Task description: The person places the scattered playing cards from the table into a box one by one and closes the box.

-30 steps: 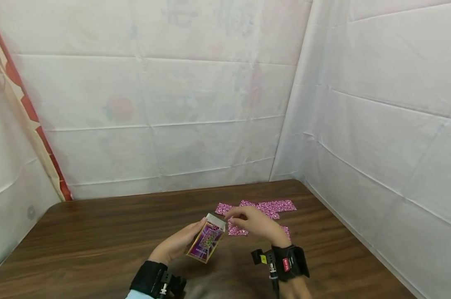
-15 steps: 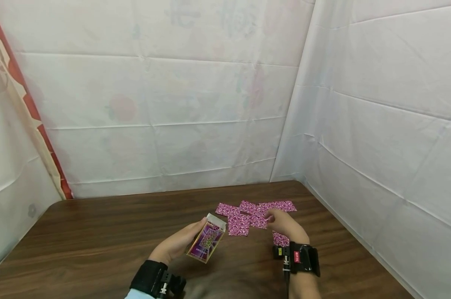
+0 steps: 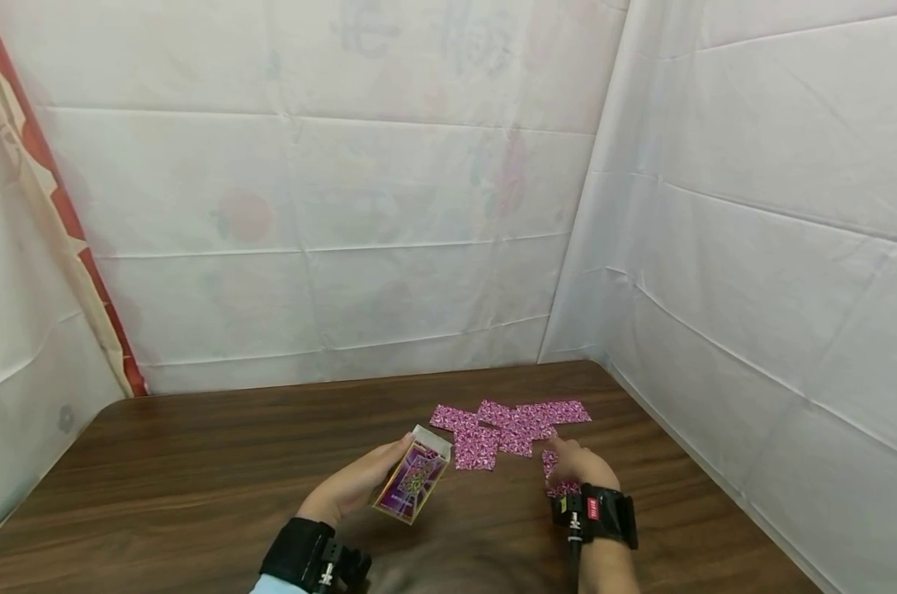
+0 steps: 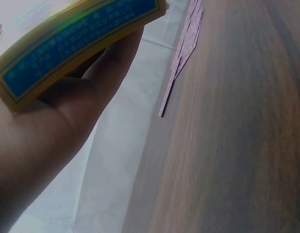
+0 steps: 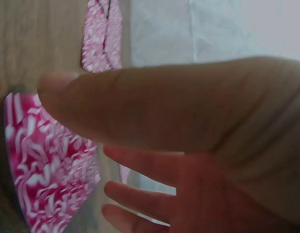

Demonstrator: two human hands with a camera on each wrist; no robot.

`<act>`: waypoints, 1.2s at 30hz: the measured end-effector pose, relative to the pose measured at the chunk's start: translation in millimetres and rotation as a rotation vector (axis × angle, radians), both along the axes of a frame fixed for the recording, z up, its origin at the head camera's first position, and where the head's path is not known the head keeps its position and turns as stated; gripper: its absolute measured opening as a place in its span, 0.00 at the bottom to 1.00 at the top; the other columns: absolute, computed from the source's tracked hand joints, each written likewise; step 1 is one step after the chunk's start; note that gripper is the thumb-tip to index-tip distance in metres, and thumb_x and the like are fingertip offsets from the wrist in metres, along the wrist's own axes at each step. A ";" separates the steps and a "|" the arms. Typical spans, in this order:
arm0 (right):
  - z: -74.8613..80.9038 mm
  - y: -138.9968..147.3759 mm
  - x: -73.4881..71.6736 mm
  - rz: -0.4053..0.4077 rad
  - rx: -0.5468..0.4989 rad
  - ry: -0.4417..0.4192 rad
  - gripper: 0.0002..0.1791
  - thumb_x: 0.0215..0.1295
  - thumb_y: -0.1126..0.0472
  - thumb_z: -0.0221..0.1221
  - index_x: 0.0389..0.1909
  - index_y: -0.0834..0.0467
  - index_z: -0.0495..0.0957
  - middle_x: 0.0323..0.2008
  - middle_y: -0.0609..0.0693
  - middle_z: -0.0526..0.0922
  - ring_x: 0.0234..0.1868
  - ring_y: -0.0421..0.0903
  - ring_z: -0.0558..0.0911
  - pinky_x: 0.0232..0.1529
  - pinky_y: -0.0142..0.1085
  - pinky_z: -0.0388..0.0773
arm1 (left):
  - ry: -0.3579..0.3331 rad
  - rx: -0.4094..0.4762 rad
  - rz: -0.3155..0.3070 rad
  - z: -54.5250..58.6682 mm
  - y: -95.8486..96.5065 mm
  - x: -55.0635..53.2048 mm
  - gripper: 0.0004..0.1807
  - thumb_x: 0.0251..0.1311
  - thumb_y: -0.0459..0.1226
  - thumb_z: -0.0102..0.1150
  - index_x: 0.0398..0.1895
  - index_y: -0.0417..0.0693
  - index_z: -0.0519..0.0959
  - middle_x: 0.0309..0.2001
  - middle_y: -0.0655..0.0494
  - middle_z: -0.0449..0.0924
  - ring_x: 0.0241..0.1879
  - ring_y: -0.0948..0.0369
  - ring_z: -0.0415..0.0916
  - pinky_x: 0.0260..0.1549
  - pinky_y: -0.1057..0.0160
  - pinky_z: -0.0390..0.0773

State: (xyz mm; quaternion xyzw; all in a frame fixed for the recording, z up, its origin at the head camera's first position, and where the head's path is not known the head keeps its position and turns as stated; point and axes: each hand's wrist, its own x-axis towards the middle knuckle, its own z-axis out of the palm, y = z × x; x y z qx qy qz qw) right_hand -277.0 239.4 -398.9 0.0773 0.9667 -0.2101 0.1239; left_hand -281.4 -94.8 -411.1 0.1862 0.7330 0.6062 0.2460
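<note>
My left hand (image 3: pixel 351 487) grips a small purple-and-gold card box (image 3: pixel 413 481), held tilted above the table with a white flap (image 3: pixel 433 440) at its upper end. Up close in the left wrist view, the box's blue label panel (image 4: pixel 77 48) with printed characters shows. At the right, my right hand (image 3: pixel 585 466) is low over a single pink patterned card (image 3: pixel 549 460), partly covering it. In the right wrist view the thumb (image 5: pixel 125 107) stretches across that card's edge, and the other fingers are spread and slightly bent, with nothing seen between them.
Several more pink patterned cards (image 3: pixel 475 450) lie overlapping on the dark wooden table (image 3: pixel 233 470), beyond the right hand and right of the box. White cloth sheets (image 3: pixel 344 181) hang behind the table and along its right side.
My right hand has moved from beside the box's open end, rightward past the spread cards, then nearer to me, over the single card. The left hand and box have stayed in place.
</note>
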 end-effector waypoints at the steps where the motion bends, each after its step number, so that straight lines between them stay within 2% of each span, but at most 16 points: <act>1: -1.4 1.4 0.3 0.000 0.005 -0.002 0.40 0.45 0.66 0.68 0.63 0.59 0.65 0.63 0.70 0.62 0.63 0.72 0.60 0.54 0.65 0.64 | -0.001 -0.001 -0.002 0.2 0.1 -0.1 0.41 0.66 0.63 0.29 0.68 0.39 0.60 0.59 0.38 0.70 0.58 0.46 0.68 0.57 0.32 0.57; 7: -6.4 5.5 2.3 -0.016 0.018 0.014 0.42 0.42 0.66 0.71 0.63 0.56 0.66 0.63 0.68 0.62 0.62 0.72 0.61 0.50 0.64 0.68 | -0.006 -0.003 -0.020 0.5 -0.6 -1.3 0.42 0.66 0.63 0.28 0.67 0.39 0.60 0.56 0.40 0.73 0.52 0.51 0.73 0.53 0.41 0.69; 12: -7.4 5.0 2.5 -0.040 0.010 0.005 0.43 0.41 0.66 0.71 0.63 0.56 0.66 0.63 0.68 0.61 0.62 0.72 0.59 0.49 0.65 0.68 | -0.006 -0.008 -0.024 -0.8 -1.2 -2.1 0.42 0.67 0.63 0.28 0.67 0.38 0.60 0.55 0.41 0.74 0.52 0.52 0.74 0.53 0.42 0.69; 19: -8.8 4.8 2.8 -0.054 0.011 0.008 0.40 0.38 0.66 0.72 0.59 0.54 0.71 0.56 0.66 0.64 0.55 0.67 0.65 0.43 0.62 0.72 | -0.006 -0.010 -0.020 -2.3 -1.0 -1.2 0.42 0.66 0.63 0.28 0.67 0.37 0.60 0.56 0.40 0.72 0.53 0.51 0.73 0.54 0.39 0.66; 23: -9.5 5.2 3.2 -0.066 -0.013 0.013 0.41 0.36 0.66 0.73 0.58 0.53 0.71 0.55 0.67 0.63 0.53 0.66 0.65 0.41 0.61 0.73 | -0.010 -0.008 -0.016 -2.6 -0.9 -0.8 0.42 0.66 0.63 0.29 0.67 0.37 0.59 0.56 0.41 0.73 0.52 0.52 0.73 0.53 0.42 0.69; 29: -10.9 6.3 3.5 -0.052 -0.006 0.027 0.44 0.34 0.62 0.75 0.59 0.57 0.70 0.54 0.69 0.63 0.54 0.67 0.65 0.43 0.62 0.72 | -0.014 -0.002 -0.019 -2.1 -0.5 -1.0 0.43 0.66 0.64 0.29 0.67 0.37 0.59 0.55 0.41 0.73 0.50 0.53 0.74 0.52 0.45 0.71; 36: -12.1 6.6 3.5 -0.073 -0.009 0.009 0.40 0.39 0.61 0.73 0.57 0.62 0.68 0.54 0.71 0.63 0.56 0.70 0.65 0.49 0.63 0.69 | -0.014 -0.014 -0.011 -2.6 0.1 -1.2 0.43 0.66 0.64 0.29 0.67 0.37 0.59 0.55 0.41 0.73 0.51 0.53 0.74 0.52 0.43 0.70</act>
